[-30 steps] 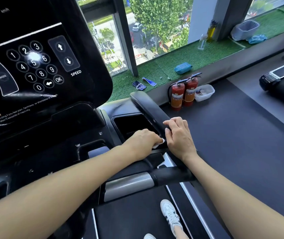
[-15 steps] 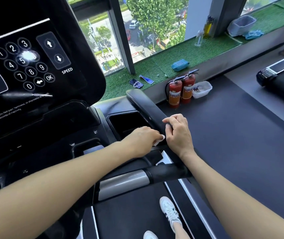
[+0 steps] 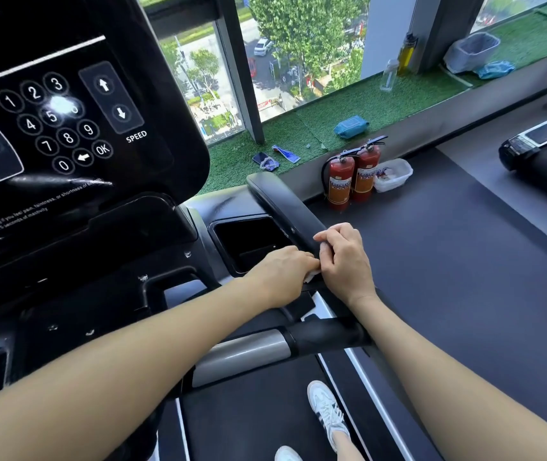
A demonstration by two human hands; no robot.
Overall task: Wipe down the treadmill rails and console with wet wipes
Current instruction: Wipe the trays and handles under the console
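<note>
Both the left hand (image 3: 282,274) and right hand (image 3: 345,257) curl around a white wipe (image 3: 312,277) on the right rail (image 3: 285,204); two fire extinguishers (image 3: 353,174) stand beyond

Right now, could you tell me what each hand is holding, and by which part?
The left hand grips a crumpled white wet wipe, only a corner showing. The right hand curls over the black padded treadmill side rail, white material under its fingers.

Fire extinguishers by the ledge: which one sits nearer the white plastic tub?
The right-hand extinguisher, standing right beside the white tub. The left extinguisher is separated from the tub by its twin.
</note>
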